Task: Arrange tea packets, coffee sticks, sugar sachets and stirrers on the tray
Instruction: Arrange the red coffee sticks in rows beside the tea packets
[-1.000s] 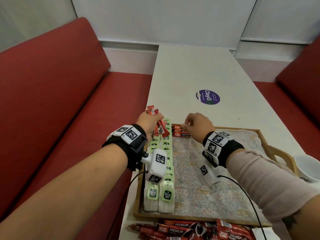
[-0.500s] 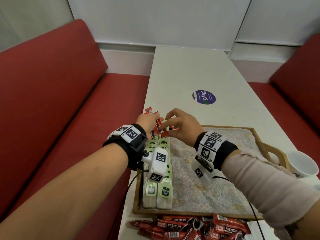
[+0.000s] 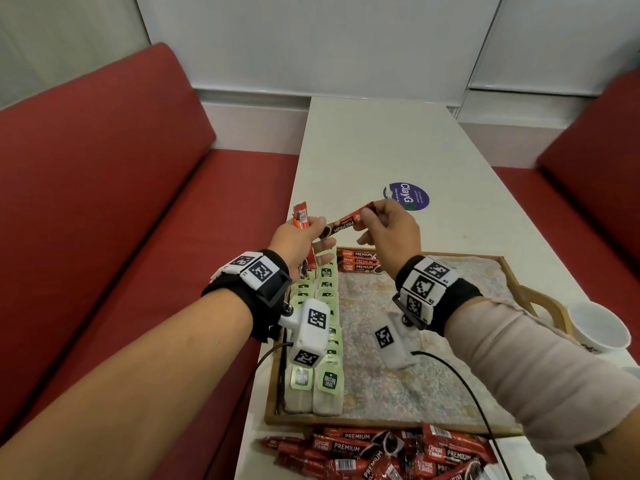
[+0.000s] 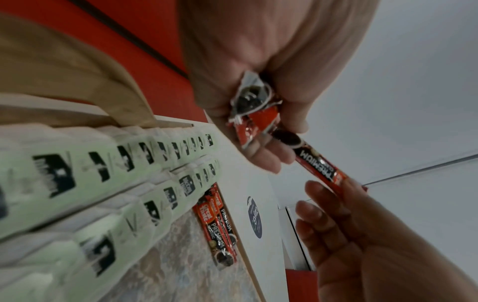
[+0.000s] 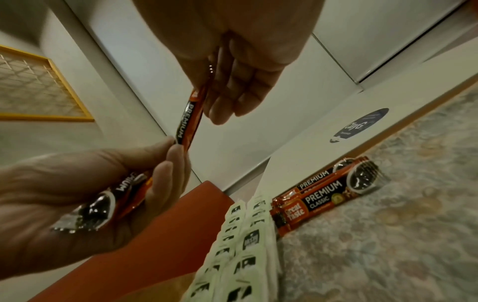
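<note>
My left hand (image 3: 304, 237) grips a bunch of red coffee sticks (image 3: 300, 216) above the tray's far left corner. My right hand (image 3: 384, 226) pinches the far end of one coffee stick (image 3: 346, 223) drawn out of that bunch; its near end still lies against my left fingers (image 4: 261, 155). The wooden tray (image 3: 391, 422) holds two rows of green-tagged tea packets (image 3: 329, 379) along its left side. A few coffee sticks (image 3: 358, 260) lie side by side at its far edge. In the right wrist view the pinched stick (image 5: 189, 120) spans both hands.
A heap of loose coffee sticks (image 3: 381, 452) lies on the white table in front of the tray. A white paper cup (image 3: 599, 327) stands right of the tray handle (image 3: 543, 306). A purple sticker (image 3: 407, 195) marks the table beyond. Red benches flank both sides.
My right hand left the sticks laid on the tray, came over to my left hand and pulled one stick out of the bunch, lifting it up and to the right.
</note>
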Demonstrator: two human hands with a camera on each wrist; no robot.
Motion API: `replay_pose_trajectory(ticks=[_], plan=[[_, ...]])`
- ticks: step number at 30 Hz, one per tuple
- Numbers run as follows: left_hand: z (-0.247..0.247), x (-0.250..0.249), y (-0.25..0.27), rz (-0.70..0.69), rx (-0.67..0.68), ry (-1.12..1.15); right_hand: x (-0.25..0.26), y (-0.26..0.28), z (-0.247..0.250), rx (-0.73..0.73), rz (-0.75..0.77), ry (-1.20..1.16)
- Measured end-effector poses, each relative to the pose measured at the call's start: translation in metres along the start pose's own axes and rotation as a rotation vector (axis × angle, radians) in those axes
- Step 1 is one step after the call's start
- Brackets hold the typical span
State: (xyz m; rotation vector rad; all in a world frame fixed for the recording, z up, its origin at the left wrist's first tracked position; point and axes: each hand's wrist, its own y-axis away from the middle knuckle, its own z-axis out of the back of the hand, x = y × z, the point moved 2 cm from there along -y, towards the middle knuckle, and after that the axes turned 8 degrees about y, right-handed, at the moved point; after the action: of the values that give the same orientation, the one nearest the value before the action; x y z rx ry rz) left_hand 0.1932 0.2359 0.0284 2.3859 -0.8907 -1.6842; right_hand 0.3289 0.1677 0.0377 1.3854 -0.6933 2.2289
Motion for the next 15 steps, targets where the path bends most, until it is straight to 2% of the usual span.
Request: replay_pose_trajectory(ticks=[4,9,12,15], plan=[[0.001,-0.001,-0.001,-0.078,-0.001,0.022,-0.007,0.000,0.005,0.002,-0.070,-0.004],[0.001,0.000,-0.001,-0.138,-0.022,-0.059,-0.016,-0.001,0.011,0.100,-0.072,0.002],[0.002,0.001,-0.002,-0.160,0.004,-0.202,-0.019,-0.003,0.015,0.116,-0.085,-0.009],[0.001,0.000,-0.003,-0.180,0.042,-0.478,-0.018,-0.008,0.017,0.068,-0.078,0.034]])
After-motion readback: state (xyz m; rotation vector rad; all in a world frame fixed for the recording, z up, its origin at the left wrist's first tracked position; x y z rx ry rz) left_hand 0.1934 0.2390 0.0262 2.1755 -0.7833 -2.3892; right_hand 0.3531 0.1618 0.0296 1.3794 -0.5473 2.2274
